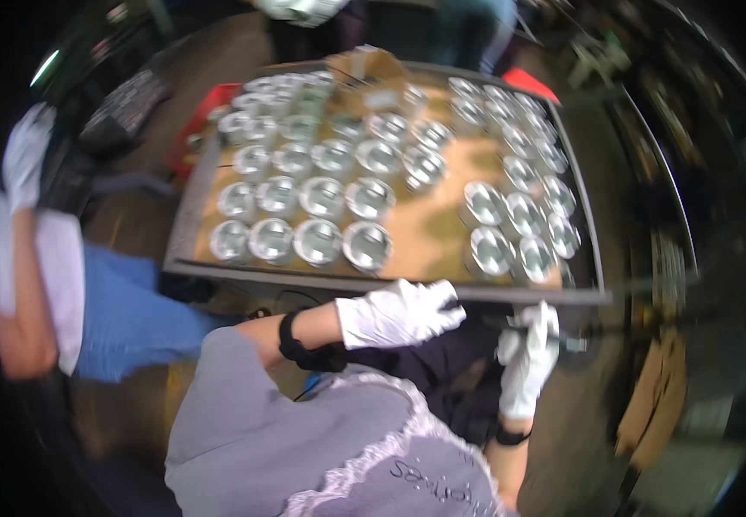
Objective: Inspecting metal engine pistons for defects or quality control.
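Observation:
My left hand (397, 314), in a white glove, hangs just below the near edge of the metal-framed table (390, 285), fingers loosely curled and holding nothing I can make out. My right hand (528, 355), also gloved, is lower and to the right, closed around a small dark and silvery object that is too blurred to name. Several shiny round metal cups (321, 241) stand in rows on the table's brown top, with a second group (519, 215) on the right side.
Another person in a white shirt, blue trousers and a white glove (27, 155) stands at the left. A red bin (196, 129) sits beside the table's far left corner. Dark machinery runs along the right.

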